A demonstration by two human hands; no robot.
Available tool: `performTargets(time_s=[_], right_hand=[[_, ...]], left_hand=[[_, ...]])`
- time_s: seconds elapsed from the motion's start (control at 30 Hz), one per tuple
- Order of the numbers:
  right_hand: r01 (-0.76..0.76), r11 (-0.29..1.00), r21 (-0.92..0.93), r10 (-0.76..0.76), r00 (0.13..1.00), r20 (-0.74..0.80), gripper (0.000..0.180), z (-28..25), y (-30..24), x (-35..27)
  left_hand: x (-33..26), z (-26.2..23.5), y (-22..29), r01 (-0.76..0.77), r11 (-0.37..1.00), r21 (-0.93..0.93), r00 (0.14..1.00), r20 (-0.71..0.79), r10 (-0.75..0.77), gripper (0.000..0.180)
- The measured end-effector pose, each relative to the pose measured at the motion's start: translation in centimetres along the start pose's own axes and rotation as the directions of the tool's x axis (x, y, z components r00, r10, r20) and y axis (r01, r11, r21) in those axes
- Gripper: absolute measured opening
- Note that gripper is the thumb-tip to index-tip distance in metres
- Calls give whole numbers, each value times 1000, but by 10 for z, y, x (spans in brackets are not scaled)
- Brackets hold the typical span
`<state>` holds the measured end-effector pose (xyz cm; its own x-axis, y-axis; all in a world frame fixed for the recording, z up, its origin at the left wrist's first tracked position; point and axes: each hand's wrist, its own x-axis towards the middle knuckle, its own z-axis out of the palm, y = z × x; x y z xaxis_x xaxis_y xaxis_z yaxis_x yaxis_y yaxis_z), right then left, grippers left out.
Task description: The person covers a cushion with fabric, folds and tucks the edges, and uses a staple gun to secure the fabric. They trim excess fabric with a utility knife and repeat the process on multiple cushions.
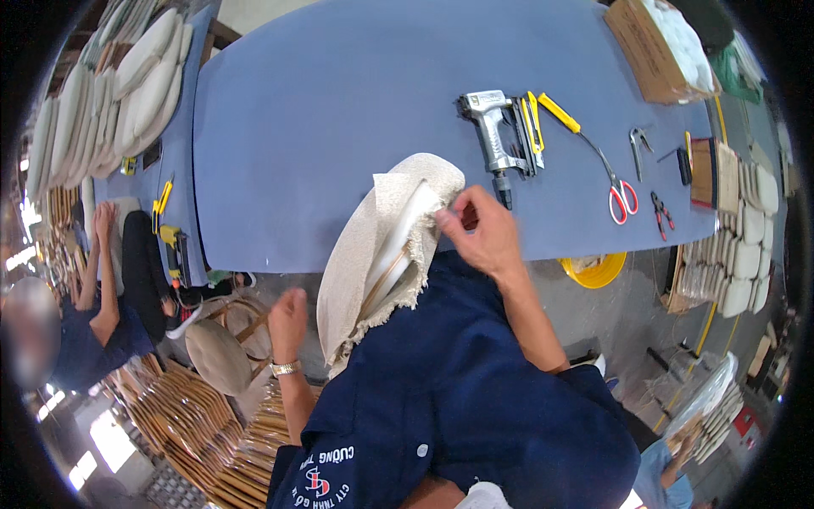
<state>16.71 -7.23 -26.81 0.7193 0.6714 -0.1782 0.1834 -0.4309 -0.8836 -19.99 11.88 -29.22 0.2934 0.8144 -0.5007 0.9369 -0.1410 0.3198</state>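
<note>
Beige woven fabric [356, 254], blue table [339, 110], red-handled scissors [621, 199], yellow knife [560, 113].

This is an upholstery or furniture workshop. A wide blue-covered work table [339, 102] carries trade tools: a silver pneumatic staple gun [492, 136], a yellow utility knife [560, 113] and red-handled scissors [621, 197]. Stacks of cream padded seat cushions [127, 85] line the left side, with more piled at the right [750, 246]. Bare wooden chair frames [195, 416] lie heaped on the floor below. A brown cardboard box of white stuffing [661, 42] stands at the table's far corner, and another person in dark blue [102, 331] works at a neighbouring table.
</note>
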Motion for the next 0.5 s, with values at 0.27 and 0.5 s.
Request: performTargets(time_s=[0.27, 0.5], right_hand=[[151, 989, 3, -150, 987, -50, 37, 32, 6, 1], [-65, 651, 756, 74, 997, 23, 16, 44, 44, -25]], left_hand=[[20, -33, 222, -769, 619, -160, 639, -228, 735, 30], [38, 17, 261, -909, 412, -56, 415, -50, 909, 34]])
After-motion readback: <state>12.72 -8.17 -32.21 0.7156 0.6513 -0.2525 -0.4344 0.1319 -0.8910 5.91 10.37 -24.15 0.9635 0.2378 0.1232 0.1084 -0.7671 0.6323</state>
